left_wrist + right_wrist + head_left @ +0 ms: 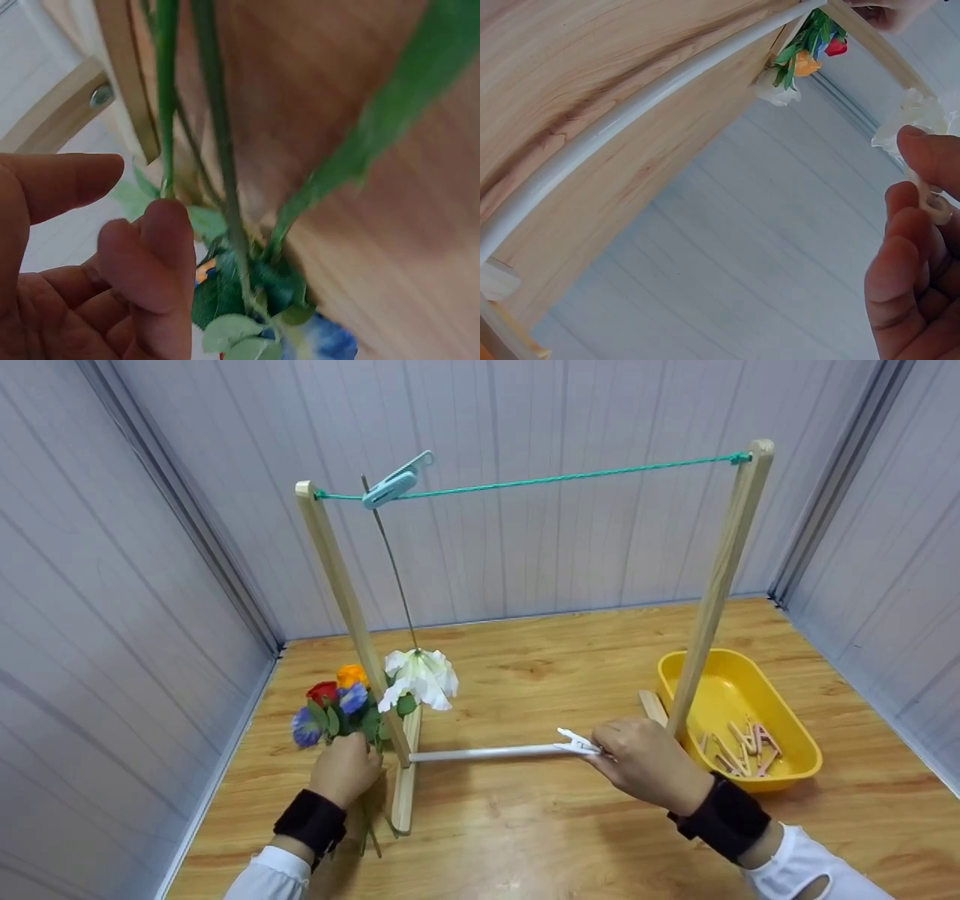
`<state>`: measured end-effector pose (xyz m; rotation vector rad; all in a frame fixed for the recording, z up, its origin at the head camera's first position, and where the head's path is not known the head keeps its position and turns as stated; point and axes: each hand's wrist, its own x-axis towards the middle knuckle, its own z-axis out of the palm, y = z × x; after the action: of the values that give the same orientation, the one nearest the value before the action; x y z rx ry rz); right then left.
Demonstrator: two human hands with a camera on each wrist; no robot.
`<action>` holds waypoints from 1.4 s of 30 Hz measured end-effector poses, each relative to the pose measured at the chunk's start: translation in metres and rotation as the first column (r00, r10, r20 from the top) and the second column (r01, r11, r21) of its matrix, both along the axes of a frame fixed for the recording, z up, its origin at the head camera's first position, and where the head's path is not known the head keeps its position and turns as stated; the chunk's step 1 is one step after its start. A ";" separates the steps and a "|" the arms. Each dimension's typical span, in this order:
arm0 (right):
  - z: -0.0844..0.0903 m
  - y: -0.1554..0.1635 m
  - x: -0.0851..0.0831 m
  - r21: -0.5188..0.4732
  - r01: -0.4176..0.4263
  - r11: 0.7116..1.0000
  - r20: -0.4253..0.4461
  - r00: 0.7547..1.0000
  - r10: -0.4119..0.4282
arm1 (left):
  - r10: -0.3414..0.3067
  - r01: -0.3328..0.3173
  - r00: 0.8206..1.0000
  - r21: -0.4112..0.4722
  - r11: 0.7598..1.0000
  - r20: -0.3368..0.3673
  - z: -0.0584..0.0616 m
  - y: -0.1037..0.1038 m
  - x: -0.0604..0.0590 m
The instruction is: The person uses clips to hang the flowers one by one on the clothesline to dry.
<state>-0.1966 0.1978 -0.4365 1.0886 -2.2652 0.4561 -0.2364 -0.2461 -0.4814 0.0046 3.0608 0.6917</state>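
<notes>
One white flower hangs pegged on the line; L hand grips the bunch by the rack's left post, R hand pinches a white peg, rest of bunch unhung

A white flower is being hung by a blue plastic clothespin from a green string; small wooden pegs are being held in a yellow oval plastic tray.

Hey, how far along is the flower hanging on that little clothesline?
One white flower already hangs upside down from the green string, held by a blue clothespin. In hand: the left hand grips the bunch of flowers, the right hand pinches a white clothespin. The bunch remains unhung.
</notes>
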 end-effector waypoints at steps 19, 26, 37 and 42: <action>-0.005 0.000 -0.001 -0.012 -0.012 1.000 -0.022 1.000 0.011 | 0.003 -0.003 1.000 -0.013 1.000 -0.016 -0.015 0.000 -0.005; -0.007 -0.001 0.001 -0.011 -0.008 1.000 0.021 1.000 0.008 | 0.072 -0.075 0.997 0.227 0.971 0.021 -0.012 -0.003 -0.007; -0.008 0.000 0.003 -0.017 0.004 1.000 0.039 0.999 -0.003 | 0.107 -0.109 0.994 0.485 0.868 0.031 0.002 -0.001 0.000; -0.009 0.000 0.003 -0.019 0.007 1.000 0.037 0.999 -0.007 | 0.074 -0.073 0.997 0.572 0.817 0.022 0.015 -0.003 0.003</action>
<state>-0.1939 0.1977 -0.4451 1.0708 -2.2914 0.4975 -0.2333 -0.2492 -0.4664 -0.1118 2.7267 1.5872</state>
